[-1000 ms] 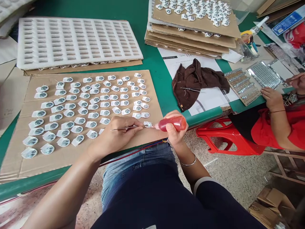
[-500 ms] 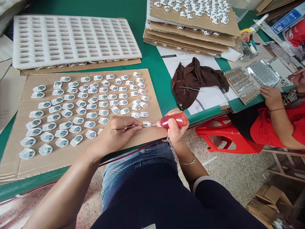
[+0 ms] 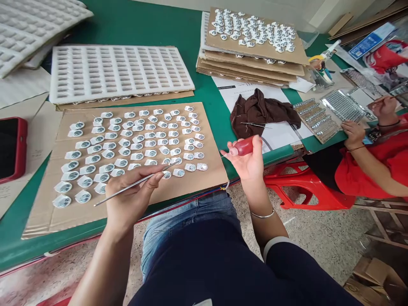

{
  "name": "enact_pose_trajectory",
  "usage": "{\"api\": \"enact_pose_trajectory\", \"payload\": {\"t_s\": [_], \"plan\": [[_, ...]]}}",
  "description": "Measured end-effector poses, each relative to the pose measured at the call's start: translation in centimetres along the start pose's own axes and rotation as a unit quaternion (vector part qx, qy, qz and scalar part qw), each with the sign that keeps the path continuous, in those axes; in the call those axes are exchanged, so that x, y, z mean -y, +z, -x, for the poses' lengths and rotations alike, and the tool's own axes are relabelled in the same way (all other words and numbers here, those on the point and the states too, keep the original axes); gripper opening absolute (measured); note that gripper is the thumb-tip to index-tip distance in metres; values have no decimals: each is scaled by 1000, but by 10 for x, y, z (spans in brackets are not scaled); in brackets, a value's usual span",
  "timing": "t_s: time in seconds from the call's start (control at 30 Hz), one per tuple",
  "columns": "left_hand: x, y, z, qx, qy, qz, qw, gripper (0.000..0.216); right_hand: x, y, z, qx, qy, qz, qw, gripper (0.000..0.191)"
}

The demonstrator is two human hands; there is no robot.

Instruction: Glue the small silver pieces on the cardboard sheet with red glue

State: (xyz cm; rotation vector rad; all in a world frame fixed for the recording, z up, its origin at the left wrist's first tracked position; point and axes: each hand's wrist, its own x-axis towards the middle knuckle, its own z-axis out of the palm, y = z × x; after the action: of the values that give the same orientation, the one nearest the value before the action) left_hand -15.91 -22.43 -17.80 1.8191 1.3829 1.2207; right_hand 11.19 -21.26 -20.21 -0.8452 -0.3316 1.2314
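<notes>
My left hand [image 3: 130,197] is closed on thin metal tweezers [image 3: 127,187], slanting up to the right above a cardboard sheet [image 3: 178,191]. Rows of small round silver pieces with white paper tabs [image 3: 85,182] lie on the sheet; some are hidden behind the hand. To the right of the sheet, my right hand [image 3: 248,165] is turned palm up. Its thumb and fingers hold a small squeeze bottle of red liquid [image 3: 244,147], the nozzle pointing left. The bottle is apart from the nearest piece [image 3: 202,167] at the sheet's lower right corner.
Behind the sheet lies a white foam tray [image 3: 121,72]. Stacked cardboard sheets [image 3: 251,70] stand at the back. A brown cloth [image 3: 261,110] with another pair of tweezers [image 3: 256,125] lies on the right. A phone [image 3: 12,148] is at left. A co-worker's hands [image 3: 353,134] and red stool [image 3: 293,187] are at right.
My hands have moved apart. The left hand and tweezers have drawn back left from the corner piece; the right hand has lifted the bottle away and turned palm up. The view has shifted.
</notes>
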Motion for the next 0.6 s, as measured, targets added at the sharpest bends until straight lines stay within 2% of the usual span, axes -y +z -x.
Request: {"api": "enact_pose_trajectory", "payload": {"t_s": [0.07,0.23,0.43,0.6], "plan": [[6,1,4,9,29,-22,999,12,0,2,-8,25,21,4,999,42],[12,16,7,88,141,-12,986,15,0,11,-21,55,15,33,998,44],[18,26,11,77,238,-24,968,18,0,23,-38,44,-6,70,997,44],[15,29,12,99,254,-46,961,21,3,36,-51,10,-112,74,991,37]]}}
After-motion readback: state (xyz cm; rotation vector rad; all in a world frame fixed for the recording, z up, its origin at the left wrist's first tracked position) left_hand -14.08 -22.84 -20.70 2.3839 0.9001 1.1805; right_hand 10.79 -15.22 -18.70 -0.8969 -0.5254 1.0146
